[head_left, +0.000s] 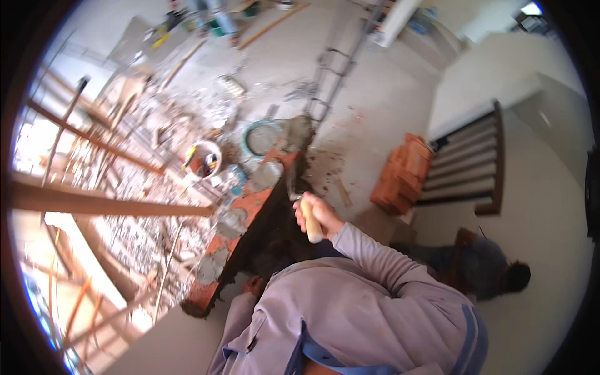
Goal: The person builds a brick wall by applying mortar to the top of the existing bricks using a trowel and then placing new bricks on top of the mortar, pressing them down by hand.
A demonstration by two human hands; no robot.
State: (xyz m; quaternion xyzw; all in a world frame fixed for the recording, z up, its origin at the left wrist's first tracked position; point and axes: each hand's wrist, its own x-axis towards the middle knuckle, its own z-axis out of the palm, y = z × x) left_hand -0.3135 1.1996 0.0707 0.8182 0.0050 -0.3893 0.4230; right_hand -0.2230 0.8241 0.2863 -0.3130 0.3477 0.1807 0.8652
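My right hand (pixel 319 215) is closed around the pale wooden handle of a trowel (pixel 290 178), whose metal blade points away from me over the top of a low brick wall (pixel 239 219) with patches of grey mortar and a dark wet side. My left hand (pixel 253 286) is low beside the wall's near end, mostly in shadow by my sleeve; its fingers are too unclear to read. A teal-rimmed tub of grey mix (pixel 263 136) and a white bucket with tools (pixel 203 159) stand beyond the wall.
Rubble (pixel 144 219) covers the left side, with wooden beams (pixel 106 200) crossing it. A metal ladder-like frame (pixel 330 81), stacked red bricks (pixel 401 175) and a dark railing (pixel 462 159) lie ahead and right. A crouching person (pixel 475 269) is at lower right; another's legs (pixel 219 22) show at the back.
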